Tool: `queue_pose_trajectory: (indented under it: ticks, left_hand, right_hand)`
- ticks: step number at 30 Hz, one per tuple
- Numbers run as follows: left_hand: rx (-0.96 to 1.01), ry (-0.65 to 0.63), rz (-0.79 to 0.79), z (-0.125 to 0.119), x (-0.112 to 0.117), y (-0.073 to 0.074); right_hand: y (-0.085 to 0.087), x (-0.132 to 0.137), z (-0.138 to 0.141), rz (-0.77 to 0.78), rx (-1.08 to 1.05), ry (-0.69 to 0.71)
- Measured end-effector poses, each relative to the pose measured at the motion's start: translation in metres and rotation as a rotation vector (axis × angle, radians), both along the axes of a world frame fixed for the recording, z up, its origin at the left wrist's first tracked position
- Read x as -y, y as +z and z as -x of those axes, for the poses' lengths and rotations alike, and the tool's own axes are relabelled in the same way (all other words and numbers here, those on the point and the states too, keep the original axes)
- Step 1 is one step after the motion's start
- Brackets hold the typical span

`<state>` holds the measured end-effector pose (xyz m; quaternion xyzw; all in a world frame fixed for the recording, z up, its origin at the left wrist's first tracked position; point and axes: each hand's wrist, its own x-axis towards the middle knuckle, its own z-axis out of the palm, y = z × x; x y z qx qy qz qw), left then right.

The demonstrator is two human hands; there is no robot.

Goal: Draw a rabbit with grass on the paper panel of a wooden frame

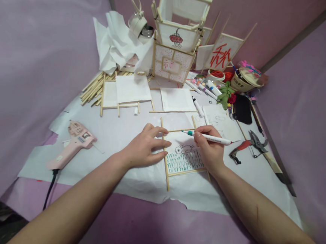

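Observation:
A white marker (211,137) with a green tip end is pinched in my right hand (212,148). Its tip is at the upper part of a white paper panel (178,137), close to the top stick. On that panel, edged with thin wooden sticks (167,181), a rabbit is drawn above rows of green grass strokes. My left hand (149,145) lies with fingers spread over the panel's left stick, fingertips on its left edge. The panel's right side is partly hidden by my right hand.
A pink glue gun (78,141) lies left, its cord running toward me. Pruning shears (256,143) and a black phone (242,109) are at right. Behind stand a stick-framed lantern (172,63), blank panels (133,88), a bundle of sticks (92,89) and a rose (231,98).

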<state>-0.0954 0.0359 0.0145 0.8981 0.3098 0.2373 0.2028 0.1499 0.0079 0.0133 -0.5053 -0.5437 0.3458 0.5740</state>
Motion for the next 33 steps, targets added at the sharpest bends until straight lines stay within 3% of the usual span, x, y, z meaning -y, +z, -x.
queue_pose_trajectory:
  ticks: [8,13,21,33]
  left_hand:
    - [0.033,0.057,0.039,-0.001,-0.003,0.003]
    - [-0.001,0.103,0.052,-0.004,-0.004,0.002]
    - [0.002,0.132,-0.012,-0.008,-0.004,-0.001]
    - [-0.022,0.14,-0.019,-0.009,-0.003,0.001]
  right_hand:
    - [-0.005,-0.001,-0.001,-0.03,-0.054,-0.024]
    - [0.002,-0.001,0.0,-0.053,0.011,-0.047]
    - [-0.002,-0.012,0.002,-0.259,0.271,-0.066]
    - [-0.002,-0.014,0.004,-0.27,0.284,-0.082]
